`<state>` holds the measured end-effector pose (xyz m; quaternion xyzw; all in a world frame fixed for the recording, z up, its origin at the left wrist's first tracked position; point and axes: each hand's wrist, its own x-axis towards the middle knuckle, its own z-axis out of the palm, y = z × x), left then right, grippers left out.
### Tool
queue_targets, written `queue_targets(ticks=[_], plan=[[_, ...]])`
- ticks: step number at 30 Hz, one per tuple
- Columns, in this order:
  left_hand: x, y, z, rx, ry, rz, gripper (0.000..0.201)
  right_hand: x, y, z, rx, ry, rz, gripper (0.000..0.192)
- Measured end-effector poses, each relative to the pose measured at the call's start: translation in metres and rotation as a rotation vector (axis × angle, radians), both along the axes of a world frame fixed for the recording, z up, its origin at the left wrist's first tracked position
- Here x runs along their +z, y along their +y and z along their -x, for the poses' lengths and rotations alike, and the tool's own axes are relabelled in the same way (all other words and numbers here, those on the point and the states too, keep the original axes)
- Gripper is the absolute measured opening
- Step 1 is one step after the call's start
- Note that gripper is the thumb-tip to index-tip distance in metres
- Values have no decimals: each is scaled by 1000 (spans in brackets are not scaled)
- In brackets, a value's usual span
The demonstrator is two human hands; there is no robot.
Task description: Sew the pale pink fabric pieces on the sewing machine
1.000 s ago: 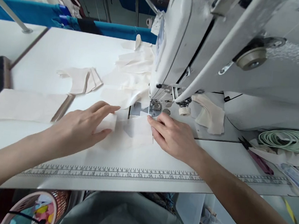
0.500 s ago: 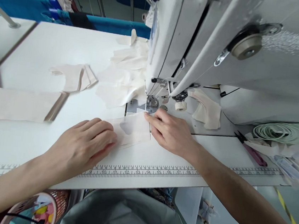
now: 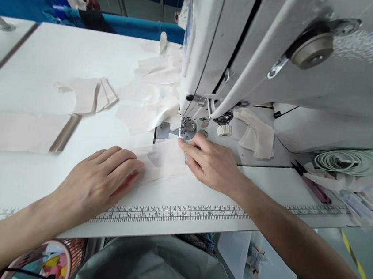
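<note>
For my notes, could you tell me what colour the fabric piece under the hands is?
Cream, off-white; the fabric piece shows best in the head view.

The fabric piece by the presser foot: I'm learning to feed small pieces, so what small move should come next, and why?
Probably nudge the fabric piece a little further toward the presser foot. Its far edge lies just at the foot, not clearly under it. The left hand presses its near end flat, and the right hand has fingertips on the edge nearest the foot, so both can slide it forward.
</note>
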<state>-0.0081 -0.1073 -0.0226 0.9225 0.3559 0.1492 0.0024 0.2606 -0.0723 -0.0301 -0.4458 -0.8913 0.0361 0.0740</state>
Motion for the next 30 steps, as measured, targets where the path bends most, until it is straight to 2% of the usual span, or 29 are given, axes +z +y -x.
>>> queue_targets(ticks=[15, 25, 30], plan=[[1, 1, -3, -3, -18, -5, 15, -2, 0, 0, 8, 16, -31, 40], [1, 1, -3, -24, -45, -18, 12, 0, 0, 0, 3, 0, -9, 42], [1, 0, 0, -26, -80, -14, 17, -2, 0, 0, -3, 6, 10, 43]])
